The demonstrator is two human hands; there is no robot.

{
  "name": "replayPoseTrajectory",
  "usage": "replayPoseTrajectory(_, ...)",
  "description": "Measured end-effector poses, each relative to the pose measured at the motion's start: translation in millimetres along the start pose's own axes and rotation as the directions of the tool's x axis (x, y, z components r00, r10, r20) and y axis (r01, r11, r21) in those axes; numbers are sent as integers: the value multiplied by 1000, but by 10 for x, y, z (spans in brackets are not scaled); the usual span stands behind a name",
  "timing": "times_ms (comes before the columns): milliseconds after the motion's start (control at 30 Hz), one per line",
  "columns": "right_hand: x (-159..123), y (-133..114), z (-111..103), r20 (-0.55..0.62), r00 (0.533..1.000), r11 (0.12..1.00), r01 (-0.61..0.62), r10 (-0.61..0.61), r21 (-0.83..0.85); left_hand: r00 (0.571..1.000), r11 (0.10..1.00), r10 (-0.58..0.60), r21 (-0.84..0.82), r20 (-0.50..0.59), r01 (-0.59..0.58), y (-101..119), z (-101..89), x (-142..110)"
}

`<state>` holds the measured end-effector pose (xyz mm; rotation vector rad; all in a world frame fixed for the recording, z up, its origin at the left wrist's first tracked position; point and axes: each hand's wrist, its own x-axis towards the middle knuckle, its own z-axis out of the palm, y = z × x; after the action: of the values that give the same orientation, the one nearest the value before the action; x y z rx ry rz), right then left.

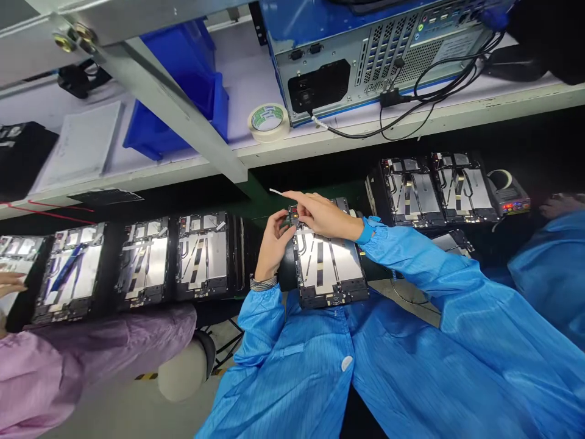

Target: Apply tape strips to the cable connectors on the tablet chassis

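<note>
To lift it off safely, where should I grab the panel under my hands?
Grip the panel by its black frame at the near end, coming from your side. That edge is nearest you and free, while your left hand and right hand crowd the far end, and the silver middle carries strips.

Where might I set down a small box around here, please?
The white shelf between the blue bin and the tape roll has room. A dark green strip lies beyond the left hand and right hand. The row of device panels is crowded.
</note>
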<state>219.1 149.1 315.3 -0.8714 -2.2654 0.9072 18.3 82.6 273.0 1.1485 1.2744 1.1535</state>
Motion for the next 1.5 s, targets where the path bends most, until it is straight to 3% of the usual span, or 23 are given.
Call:
replayPoseTrajectory(133,100,-8,-32,70,998,998,7,-3,-61,996,998,-39,-52,-78,35,-79,100,-4)
replayPoseTrajectory(367,104,20,-51,75,995,997,68,-64,-46,987,992,-69,-119,-146,51,-62,200,8)
replayPoseTrajectory(567,25,-21,-75,101,995,998,-9,16,-69,984,995,-78,-74,-162,67,-13,222,12)
replayPoseTrajectory(733,-44,-121,-66,36,997,997,-64,66,-44,985,996,-76,-54,-157,68,-49,236,58)
replayPoseTrajectory(833,-146,-263,-103,-86,985,978,-132,148,164,986,994,-75,-95,-150,61,-60,242,68)
replayPoseTrajectory(900,-265,-418,-124,-89,953,856,-217,291,469,986,991,-77,-122,-151,59,-57,250,60)
replayPoseTrajectory(1000,-474,-679,-86,89,883,428,-309,461,850,987,989,-55,-143,-152,33,-52,271,43)
replayPoseTrajectory(1067,-579,-810,-6,202,836,152,-319,511,935,988,991,-19,-130,-154,-2,-53,287,38)
replayPoseTrajectory(1167,-626,-878,144,302,780,-124,-282,548,952,986,997,44,-62,-161,-55,-58,300,45)
replayPoseTrajectory(1300,-573,-819,277,348,748,-331,-180,566,926,985,995,97,-1,-141,-98,-58,282,58)
replayPoseTrajectory(1500,-565,-813,304,360,762,-472,-81,539,878,990,994,111,-9,-92,-112,-68,237,79)
